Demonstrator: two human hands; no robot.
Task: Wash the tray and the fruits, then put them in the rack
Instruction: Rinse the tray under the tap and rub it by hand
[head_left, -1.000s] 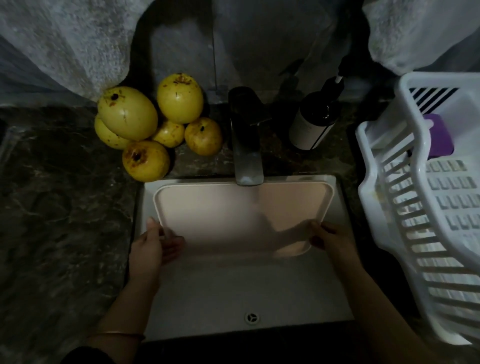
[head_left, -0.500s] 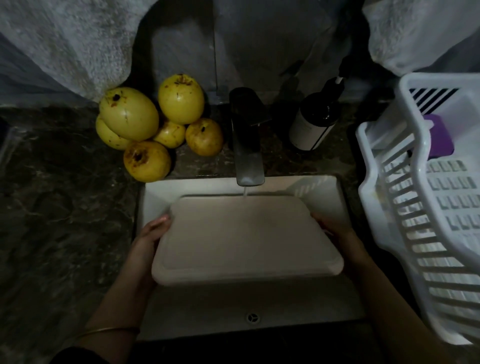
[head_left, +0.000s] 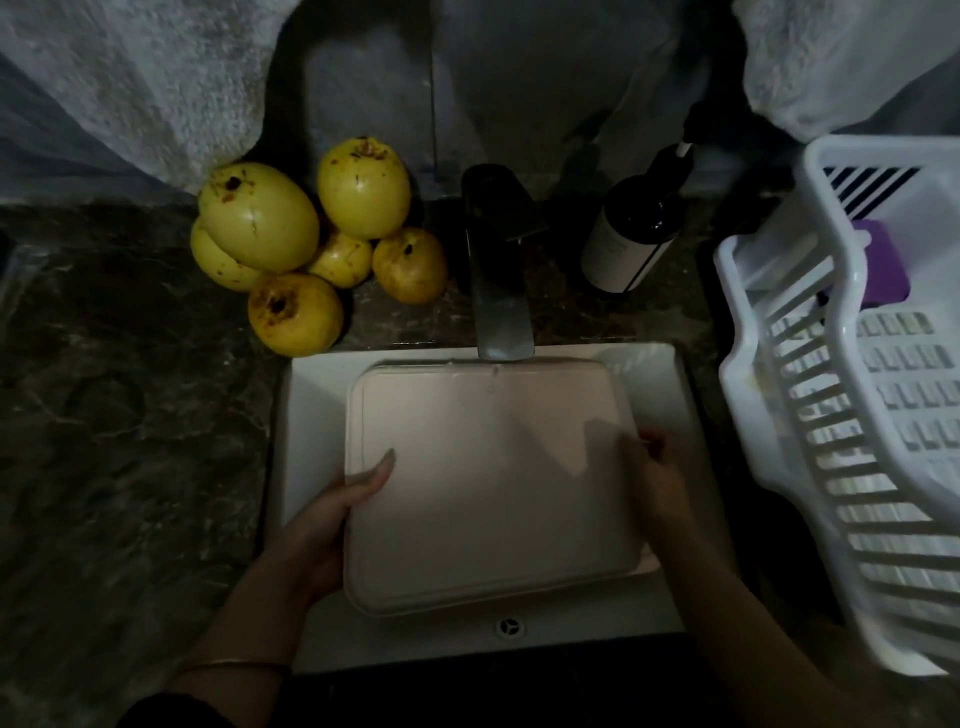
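Between both grips, the tray (head_left: 493, 483) looks rigid, light and probably wet-slick. Left hand (head_left: 332, 525) and right hand (head_left: 654, 478) clamp opposite side rims, the recommended hold.

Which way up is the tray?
Upside down: the tray shows its flat base on top, rim flaring out below.

Left hand (head_left: 332, 525): gripping the tray (head_left: 493, 483) by its left edge; thumb lying on top
Right hand (head_left: 660, 478): curling round the right edge
Forearms: reaching forward
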